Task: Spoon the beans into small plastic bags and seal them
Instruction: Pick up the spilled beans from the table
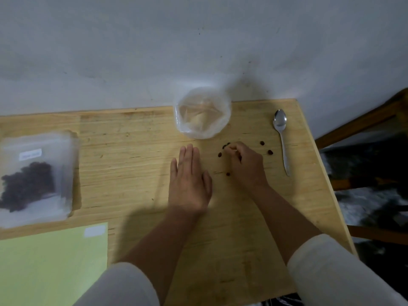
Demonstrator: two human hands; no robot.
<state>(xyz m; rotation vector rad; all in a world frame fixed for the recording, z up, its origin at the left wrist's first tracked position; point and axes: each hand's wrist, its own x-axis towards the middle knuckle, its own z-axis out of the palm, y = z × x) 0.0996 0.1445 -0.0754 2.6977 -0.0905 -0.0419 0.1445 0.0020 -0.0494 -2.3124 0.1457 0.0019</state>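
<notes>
a few loose beans point(269, 152) lie scattered near the desk's point(136, 164) far right corner, where the right hand point(246, 165) pinches some up and the left hand point(189, 180) rests flat, fingers straight. the small bag point(203, 112) at the far edge looks empty and unsealed, the spoon point(281, 138) lies idle by the right edge, and most beans remain in the container point(37, 177) at the left edge, so i judge the task barely begun.

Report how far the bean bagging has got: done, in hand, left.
Done: little that shows. The small open bag looks empty and unsealed.
In hand: the right hand pinches up loose beans scattered on the table; the left hand lies flat beside it.
Left: the spoon lies unused, and the big bag of beans holds plenty.
</notes>
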